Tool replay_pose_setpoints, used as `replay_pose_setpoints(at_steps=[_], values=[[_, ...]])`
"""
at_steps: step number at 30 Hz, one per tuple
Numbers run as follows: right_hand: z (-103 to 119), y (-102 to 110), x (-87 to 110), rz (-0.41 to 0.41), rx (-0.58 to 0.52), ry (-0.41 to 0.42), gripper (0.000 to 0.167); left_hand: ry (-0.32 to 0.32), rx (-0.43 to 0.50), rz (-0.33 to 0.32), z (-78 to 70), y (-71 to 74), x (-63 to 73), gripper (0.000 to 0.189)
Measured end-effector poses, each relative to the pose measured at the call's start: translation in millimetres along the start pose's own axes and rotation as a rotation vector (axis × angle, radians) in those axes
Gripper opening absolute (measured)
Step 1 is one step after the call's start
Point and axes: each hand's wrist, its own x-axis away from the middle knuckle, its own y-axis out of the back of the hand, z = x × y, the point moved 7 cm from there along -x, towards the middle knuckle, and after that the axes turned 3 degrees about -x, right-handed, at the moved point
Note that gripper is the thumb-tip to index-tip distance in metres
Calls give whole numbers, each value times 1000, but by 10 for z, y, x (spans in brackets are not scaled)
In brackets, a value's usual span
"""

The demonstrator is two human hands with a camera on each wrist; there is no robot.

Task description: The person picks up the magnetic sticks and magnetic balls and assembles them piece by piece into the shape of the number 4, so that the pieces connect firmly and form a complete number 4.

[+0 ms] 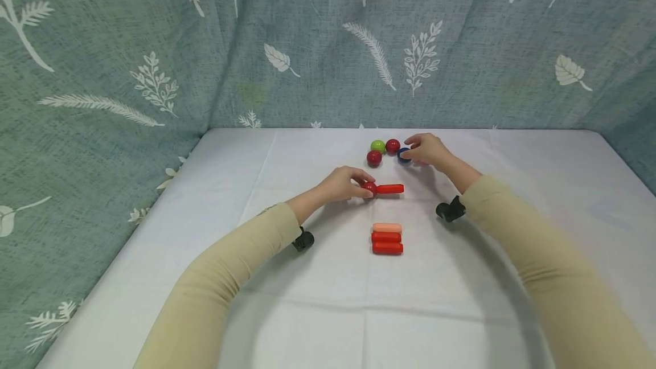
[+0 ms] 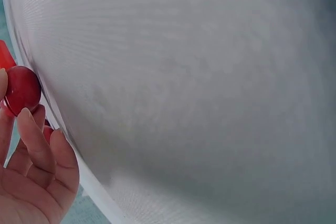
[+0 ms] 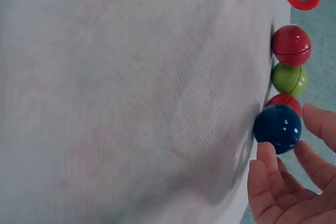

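My left hand (image 1: 343, 184) pinches a glossy red ball (image 2: 23, 87) between thumb and fingers, close over the white table. A red stick (image 1: 390, 189) extends to the right from that ball, in line with it. Farther back, my right hand (image 1: 429, 150) is at a dark blue ball (image 3: 278, 128), its fingertips right at the ball's lower edge and its thumb spread apart from it. Beside the blue ball are a red ball (image 1: 393, 146), a green ball (image 1: 378, 146) and another red ball (image 1: 374, 158), clustered together.
Nearer the front, an orange stick (image 1: 386, 227) and two red sticks (image 1: 387, 248) lie side by side on the white tablecloth (image 1: 318, 323). A leaf-patterned green curtain (image 1: 318, 44) hangs behind the table and along its left. Small black devices are strapped at both wrists.
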Motion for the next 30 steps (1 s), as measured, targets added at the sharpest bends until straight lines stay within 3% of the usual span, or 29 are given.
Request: replay_pose_setpoints(at_steps=[16, 24, 30], values=[[-8, -19, -7, -45, 11, 10, 44, -1, -6, 2, -10, -1, 15, 36], [-83, 7, 163, -2, -31, 3, 47, -3, -12, -9, -11, 10, 12, 35], [-111, -49, 395, 64, 4, 17, 48, -3, -10, -9, -19, 6, 20, 35]])
